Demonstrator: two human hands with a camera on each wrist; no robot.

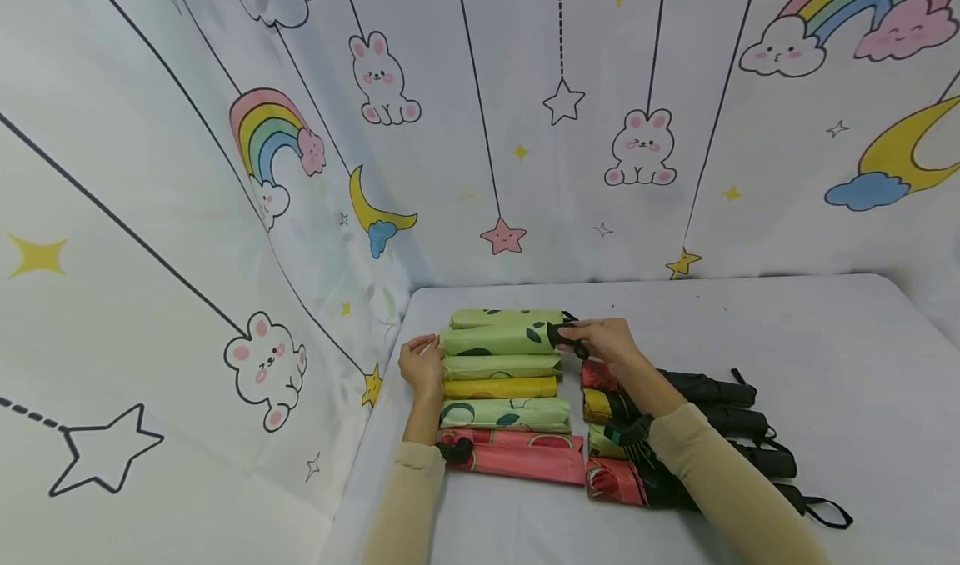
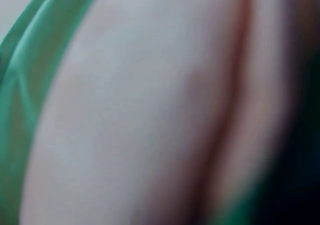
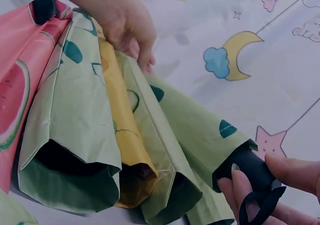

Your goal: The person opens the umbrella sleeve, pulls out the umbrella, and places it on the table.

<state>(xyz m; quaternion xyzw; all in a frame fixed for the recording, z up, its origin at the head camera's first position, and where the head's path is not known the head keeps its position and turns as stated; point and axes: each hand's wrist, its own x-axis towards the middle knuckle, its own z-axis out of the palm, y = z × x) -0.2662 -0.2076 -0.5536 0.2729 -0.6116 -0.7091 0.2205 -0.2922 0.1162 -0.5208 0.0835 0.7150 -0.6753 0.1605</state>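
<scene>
My right hand [image 1: 611, 344] pinches the black handle [image 3: 245, 167] of a folded umbrella, with thumb and fingers round it and a wrist loop hanging below. The handle sticks out of a light green sleeve with dark leaf prints [image 1: 487, 340]. At the sleeve's left end, my left hand [image 1: 422, 365] holds it with bent fingers. Skin and a strip of green fill the blurred left wrist view. Below lie a pale green sleeve [image 1: 498, 368], a yellow sleeve [image 1: 498, 387], a green patterned sleeve [image 1: 506, 415] and a red watermelon sleeve [image 1: 525, 454]. Their near ends gape hollow in the right wrist view.
Another green sleeve [image 1: 502, 318] lies behind the held one. Several folded umbrellas [image 1: 735, 421] with dark bodies and coloured ends are stacked right of the row, partly under my right forearm. The white table [image 1: 825, 340] meets a printed cloth backdrop [image 1: 465, 157] behind and at left.
</scene>
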